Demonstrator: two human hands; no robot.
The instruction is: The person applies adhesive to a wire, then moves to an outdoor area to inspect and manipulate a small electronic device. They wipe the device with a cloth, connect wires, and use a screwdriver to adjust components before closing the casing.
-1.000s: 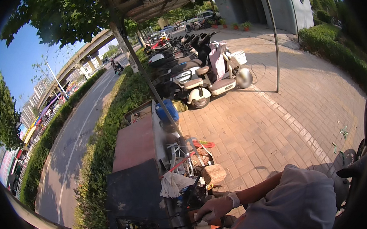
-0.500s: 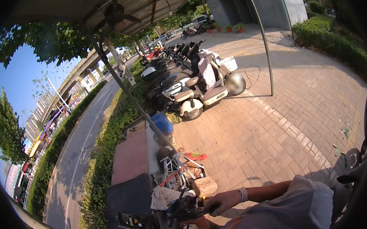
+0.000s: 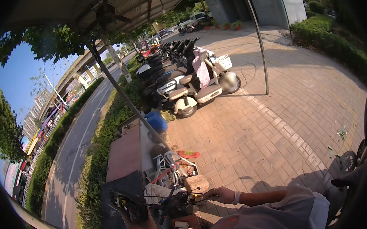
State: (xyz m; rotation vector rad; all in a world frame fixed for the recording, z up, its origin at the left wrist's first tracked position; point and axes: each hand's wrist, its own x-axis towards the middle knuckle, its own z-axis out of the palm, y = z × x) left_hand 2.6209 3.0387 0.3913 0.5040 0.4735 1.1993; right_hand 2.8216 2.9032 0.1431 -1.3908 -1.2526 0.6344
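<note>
From the lower right my right arm, in a grey sleeve with a pale band at the wrist, reaches in. My right hand (image 3: 223,195) is closed, its fingertips pinching thin black cables (image 3: 196,194) beside a dark handlebar-like assembly (image 3: 168,205). At the bottom edge my left hand (image 3: 142,227) lies against a black boxy object (image 3: 131,207) with small yellow parts in it; its fingers are wrapped about the object's lower side, partly hidden. Between the hands sits a reddish box (image 3: 194,225) with several white cylinders.
A wooden block (image 3: 197,183) and a crate of metal scrap (image 3: 168,176) lie just beyond the hands. A blue bucket (image 3: 156,121), parked scooters (image 3: 189,90) and a canopy pole (image 3: 259,48) stand farther off. A pinkish board (image 3: 125,155) borders the hedge.
My right hand has shifted from a dark part to the thin cables, slightly up. My left hand has come into view at the bottom with the black boxy object, now raised and tilted.
</note>
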